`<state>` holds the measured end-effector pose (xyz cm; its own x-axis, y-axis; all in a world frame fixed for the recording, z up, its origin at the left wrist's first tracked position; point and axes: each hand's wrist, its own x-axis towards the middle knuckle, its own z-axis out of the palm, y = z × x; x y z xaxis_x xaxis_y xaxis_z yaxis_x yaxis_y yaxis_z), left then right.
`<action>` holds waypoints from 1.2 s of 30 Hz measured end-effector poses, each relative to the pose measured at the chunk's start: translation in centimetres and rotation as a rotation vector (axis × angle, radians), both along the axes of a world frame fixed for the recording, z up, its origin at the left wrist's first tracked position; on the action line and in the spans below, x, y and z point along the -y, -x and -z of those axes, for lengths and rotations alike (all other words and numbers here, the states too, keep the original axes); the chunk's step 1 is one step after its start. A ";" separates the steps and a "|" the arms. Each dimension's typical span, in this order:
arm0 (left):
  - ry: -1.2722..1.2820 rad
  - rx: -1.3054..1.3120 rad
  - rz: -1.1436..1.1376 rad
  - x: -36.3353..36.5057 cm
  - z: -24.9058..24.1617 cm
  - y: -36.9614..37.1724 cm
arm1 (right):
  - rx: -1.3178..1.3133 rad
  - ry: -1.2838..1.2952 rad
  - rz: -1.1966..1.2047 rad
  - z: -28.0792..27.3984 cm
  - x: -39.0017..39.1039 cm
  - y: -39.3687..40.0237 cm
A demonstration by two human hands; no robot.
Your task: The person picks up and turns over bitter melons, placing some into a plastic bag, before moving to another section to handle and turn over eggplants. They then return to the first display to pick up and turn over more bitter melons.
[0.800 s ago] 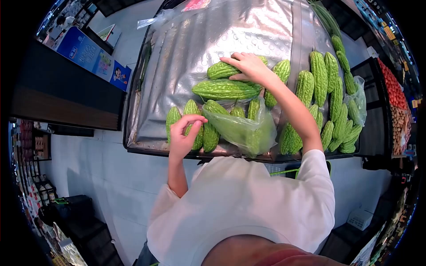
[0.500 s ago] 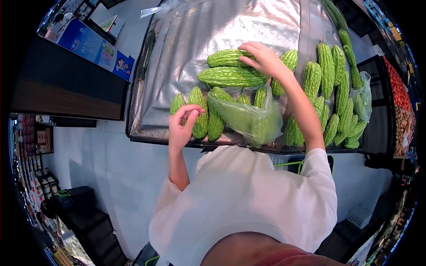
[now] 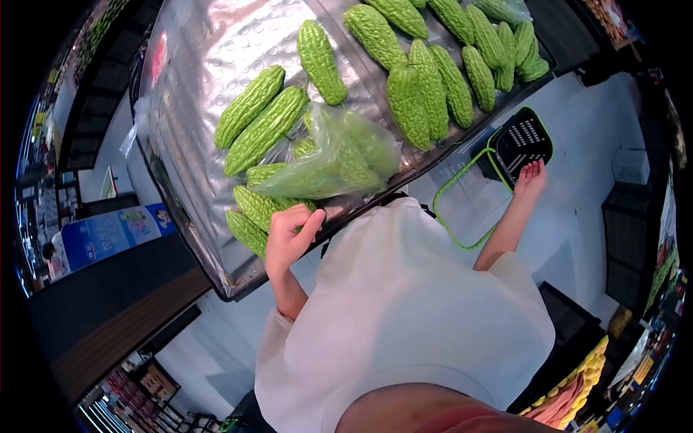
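A pale tiled floor (image 3: 577, 224) runs around a dark-edged table (image 3: 220, 285) covered with a silvery, dimpled sheet (image 3: 191, 155), which throws back bright light toward its upper part. To the left stands a dark cabinet (image 3: 119, 314) with a wood-grain side and a blue printed panel (image 3: 115, 234), and stocked shelves (image 3: 144, 382) show below it. On the right, a whitish box (image 3: 630, 167) sits beside a tall dark stand (image 3: 629, 238), near the curved, blurred margin of the view.
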<state>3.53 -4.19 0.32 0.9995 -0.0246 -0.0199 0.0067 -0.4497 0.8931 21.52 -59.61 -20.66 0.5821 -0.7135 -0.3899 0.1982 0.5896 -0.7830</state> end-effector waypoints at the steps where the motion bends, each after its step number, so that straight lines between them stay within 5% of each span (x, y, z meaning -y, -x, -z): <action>1: -0.012 0.000 0.041 0.8 -0.5 -1.2 | -0.096 -0.034 0.056 3.5 0.8 2.6; 5: -0.111 -0.024 0.327 5.8 -2.4 -6.2 | -0.391 -0.234 -0.042 17.4 -2.2 12.1; 7: -0.001 -0.299 0.354 9.2 -2.8 -8.1 | -0.502 -0.162 -0.335 21.5 -6.9 17.1; 9: -0.034 -0.371 0.492 11.2 -1.8 -9.6 | -0.780 0.185 -0.856 24.8 -11.4 21.6; 10: 0.004 -0.347 0.548 12.5 -1.0 -9.9 | -0.419 0.698 -1.188 31.5 -11.0 25.5; 12: -0.009 -0.337 0.680 14.4 0.2 -10.7 | -0.841 0.545 -1.124 33.3 -12.6 28.3; 13: -0.021 -0.324 0.698 15.4 0.4 -11.0 | -0.889 0.832 -1.251 28.0 -12.6 27.6; 14: -0.022 -0.328 0.731 16.7 0.6 -11.0 | -0.700 0.939 -1.109 27.1 -12.0 28.4; 16: -0.066 -0.369 0.845 18.3 0.9 -11.1 | -0.857 0.108 -1.009 23.8 -10.2 26.5; 21: -0.135 -0.343 1.022 19.6 1.6 -10.2 | -0.748 0.182 -0.791 21.5 -6.3 26.3; 26: -0.145 -0.382 0.916 19.1 2.0 -7.6 | -0.810 0.241 -0.664 22.3 -8.0 29.2; 29: -0.198 -0.401 0.915 18.1 4.6 -5.3 | -0.817 0.389 -0.853 26.0 -10.6 33.2; 31: -0.225 -0.446 0.961 18.2 6.2 -4.0 | -0.813 0.754 -1.053 26.6 -12.1 35.7; 36: -0.313 -0.499 1.071 20.5 6.5 -1.5 | -0.817 0.450 -0.900 27.1 -9.0 37.8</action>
